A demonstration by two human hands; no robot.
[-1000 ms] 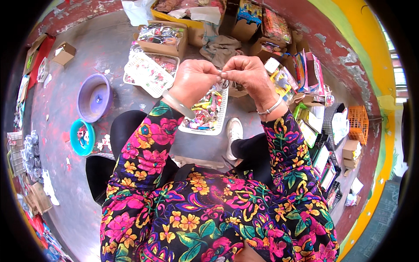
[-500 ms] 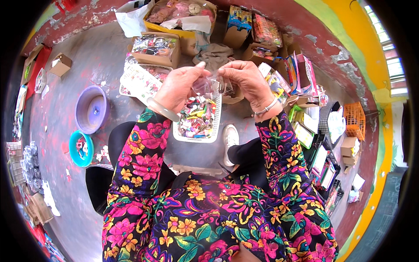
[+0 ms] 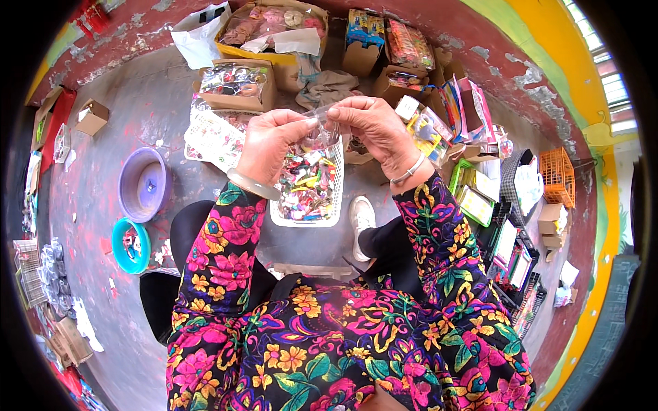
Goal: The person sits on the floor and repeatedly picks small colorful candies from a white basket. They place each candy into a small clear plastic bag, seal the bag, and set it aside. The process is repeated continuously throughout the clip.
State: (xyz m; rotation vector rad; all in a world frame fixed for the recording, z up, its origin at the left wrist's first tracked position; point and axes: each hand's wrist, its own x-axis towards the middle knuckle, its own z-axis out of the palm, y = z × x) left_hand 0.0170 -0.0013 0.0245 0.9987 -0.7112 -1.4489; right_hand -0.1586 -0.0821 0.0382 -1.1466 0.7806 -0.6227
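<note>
Above a white plastic basket (image 3: 321,222), my left hand (image 3: 269,142) and my right hand (image 3: 380,133) pinch a small clear plastic bag (image 3: 317,139) between them. The thumb and fingertips of both hands meet at its upper edge, close together. Whether anything lies inside the bag is too unclear to tell. Filling the basket beneath are small colourful pieces (image 3: 307,179) in red, yellow, green and white; their kind is hard to make out. My left wrist carries a pale bangle, my right a silver one.
Beyond my hands are a tray with a flower-patterned white sheet (image 3: 216,137), an opened carton (image 3: 240,99) and a big yellow-edged box (image 3: 271,58). Purple (image 3: 164,181) and turquoise (image 3: 145,248) basins sit left. Packages and a green tray (image 3: 473,195) crowd the right.
My fingertips have drawn closer together over the bag, the right hand moving left. The bag now shows stretched between them. The whole view has shifted slightly.
</note>
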